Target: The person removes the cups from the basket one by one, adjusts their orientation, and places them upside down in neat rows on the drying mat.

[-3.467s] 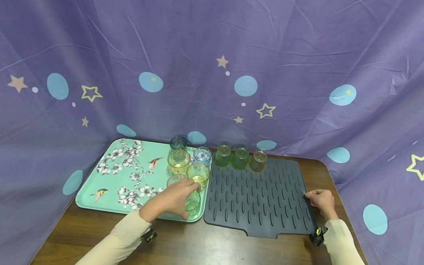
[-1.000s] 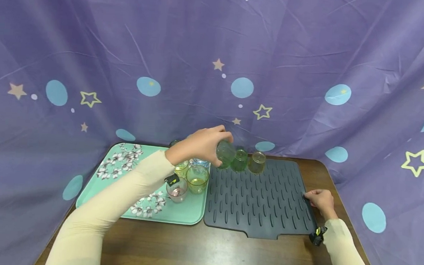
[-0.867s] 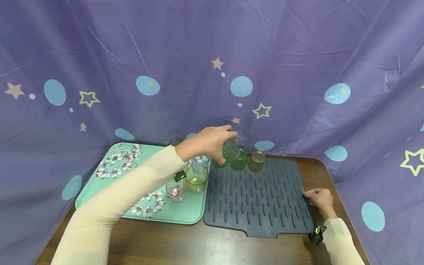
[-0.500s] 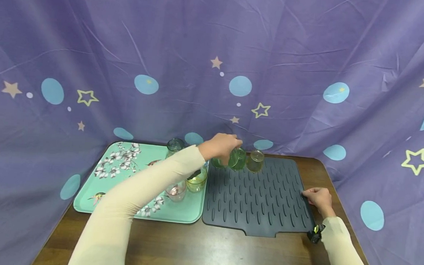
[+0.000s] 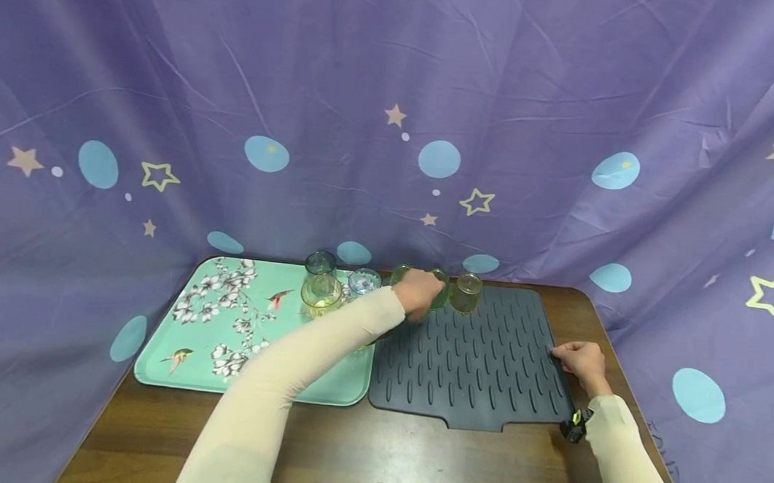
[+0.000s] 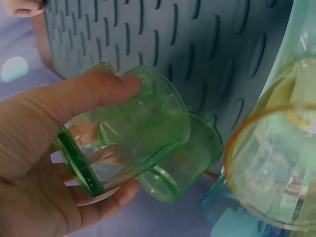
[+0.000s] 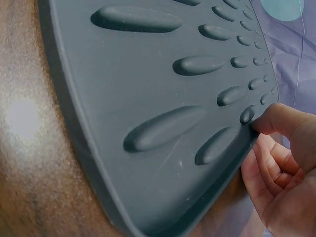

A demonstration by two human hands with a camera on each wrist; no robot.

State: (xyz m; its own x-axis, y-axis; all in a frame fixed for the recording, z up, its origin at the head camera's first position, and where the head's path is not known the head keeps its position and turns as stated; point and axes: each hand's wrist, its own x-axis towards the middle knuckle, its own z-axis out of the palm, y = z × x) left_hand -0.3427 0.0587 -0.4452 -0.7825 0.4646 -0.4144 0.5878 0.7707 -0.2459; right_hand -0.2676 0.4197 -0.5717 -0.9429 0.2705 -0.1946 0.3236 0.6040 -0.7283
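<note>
My left hand [image 5: 418, 293] is over the back left of the dark ribbed mat [image 5: 472, 363]. In the left wrist view it grips a green glass [image 6: 133, 123], thumb on one side and fingers on the other, the thick base toward the palm. The head view largely hides this glass behind the hand. Just beyond it, another green glass [image 6: 197, 158] stands upside down on the mat. A further green glass [image 5: 439, 295] and an amber glass [image 5: 466, 295] are upside down to the right. My right hand [image 5: 583, 365] pinches the mat's right edge.
A mint floral tray [image 5: 179, 318] lies left of the mat. On it are a dark teal glass [image 5: 321, 263], a yellow glass [image 5: 322, 289] and a blue glass [image 5: 364, 282]; my left sleeve [image 5: 315, 351] covers others. A purple curtain [image 5: 341, 122] hangs behind the wooden table [image 5: 375, 460].
My left hand took the green glass from the tray's front right corner and carried it to the back of the mat, then lowered and came slightly nearer. The right hand stays on the mat edge.
</note>
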